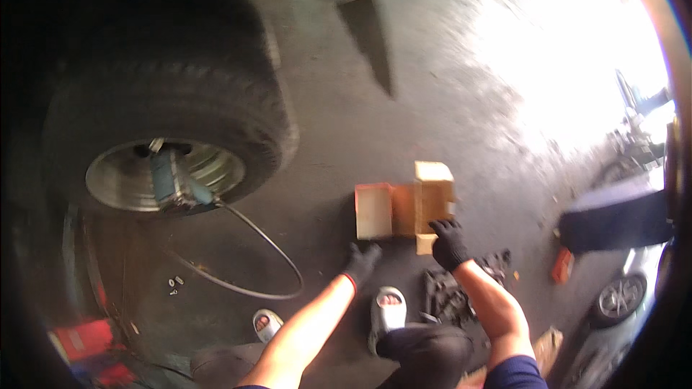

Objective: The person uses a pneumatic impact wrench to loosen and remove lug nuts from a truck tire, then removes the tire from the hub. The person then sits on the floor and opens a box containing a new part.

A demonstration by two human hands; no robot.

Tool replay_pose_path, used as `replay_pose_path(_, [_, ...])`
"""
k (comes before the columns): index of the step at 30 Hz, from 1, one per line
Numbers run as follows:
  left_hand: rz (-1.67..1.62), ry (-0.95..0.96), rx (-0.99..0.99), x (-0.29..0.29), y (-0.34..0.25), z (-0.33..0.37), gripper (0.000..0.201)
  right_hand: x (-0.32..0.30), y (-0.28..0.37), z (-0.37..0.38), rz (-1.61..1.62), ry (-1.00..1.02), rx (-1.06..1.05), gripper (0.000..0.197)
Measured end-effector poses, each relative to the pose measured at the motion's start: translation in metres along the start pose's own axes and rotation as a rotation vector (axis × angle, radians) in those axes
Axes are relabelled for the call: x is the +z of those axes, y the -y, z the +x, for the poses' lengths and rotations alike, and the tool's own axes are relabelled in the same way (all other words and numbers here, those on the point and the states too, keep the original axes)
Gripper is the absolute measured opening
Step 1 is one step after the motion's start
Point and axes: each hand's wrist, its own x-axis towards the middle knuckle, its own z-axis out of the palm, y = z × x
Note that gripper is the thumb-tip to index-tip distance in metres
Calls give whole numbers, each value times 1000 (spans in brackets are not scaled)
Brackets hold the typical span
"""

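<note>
An opened cardboard box (434,202) with tan flaps is in front of me, low over or on the floor. Joined to it or right beside it on the left is a panel or tray (373,213) with a whitish inside and an orange-red rim. My right hand (450,245), in a black glove, grips the box at its near right edge. Just short of the box's near left side, my left hand (362,262), gloved too, is empty with its fingers apart. Blur hides whether anything lies inside the box.
A large wheel (166,101) stands at the left, with a blue-grey air tool (171,179) at its rim and a looping hose (277,294). A tool tray (450,295) lies beside my feet. Small metal parts (174,286) are on the floor. A car (620,302) is at right.
</note>
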Motion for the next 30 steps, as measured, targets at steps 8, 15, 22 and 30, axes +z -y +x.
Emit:
replay_pose_path(8, [1026, 733, 402, -59, -24, -148, 54, 13, 244, 108, 470, -83, -643, 56])
replay_pose_path(15, [861, -45, 769, -211, -157, -309, 31, 72, 457, 185, 710, -389, -541, 99])
replay_pose_path(22, [354, -1078, 966, -332, -172, -261, 98, 124, 502, 232, 1104, -34, -427, 98])
replay_pose_path(30, [142, -1154, 1222, -364, -199, -197, 96, 94, 491, 204, 807, -111, -357, 93])
